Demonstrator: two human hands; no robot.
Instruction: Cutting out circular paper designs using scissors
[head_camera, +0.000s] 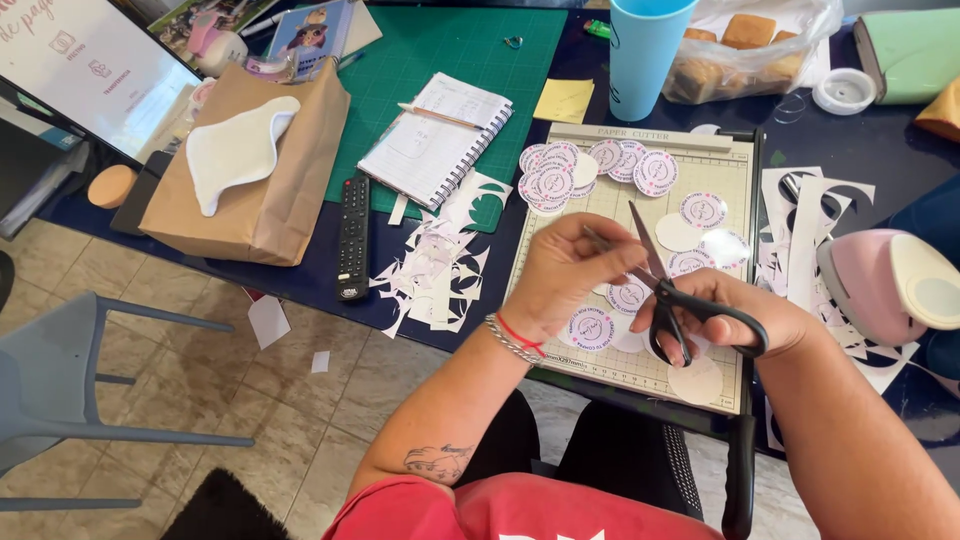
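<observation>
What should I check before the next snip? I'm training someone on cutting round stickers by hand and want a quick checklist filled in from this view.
1. Scissors gripped: ok, the right hand has its fingers through the black handles.
2. Blades open: ok, they stand apart, tips pointing up and away.
3. Workpiece held: cannot tell, the left hand pinches something at the blades, but its fingers hide it.
4. Fingers clear of the blades: cannot tell, the left fingertips sit very near them.
5. Finished round stickers out of the way: ok, piled at the far end of the paper cutter board.
6. Scraps apart: ok, lying left of the board.
</observation>
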